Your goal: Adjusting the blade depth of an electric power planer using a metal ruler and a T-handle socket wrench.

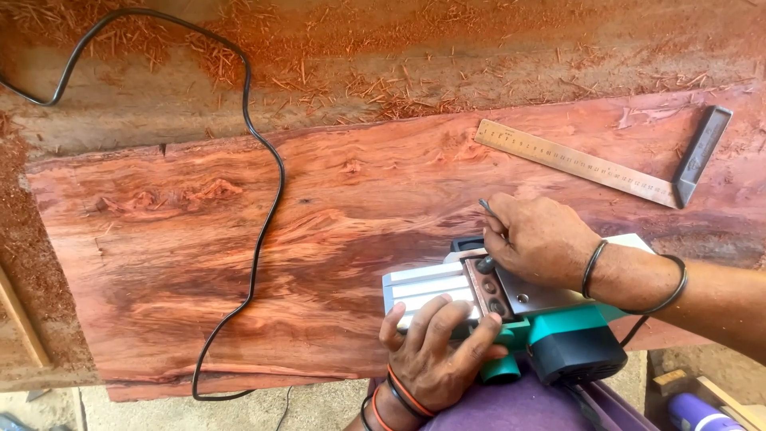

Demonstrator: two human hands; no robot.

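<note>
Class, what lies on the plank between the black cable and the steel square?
In the head view, only bare reddish plank lies between the cable and the square.

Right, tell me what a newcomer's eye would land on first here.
First the big reddish wooden plank that fills the middle, with a black cable looping across it. At lower right an electric planer lies upturned: the left hand steadies it while the right hand works a small metal tool at its blade. A steel square rests on the plank's upper right, and wood shavings litter the surface behind.
</note>
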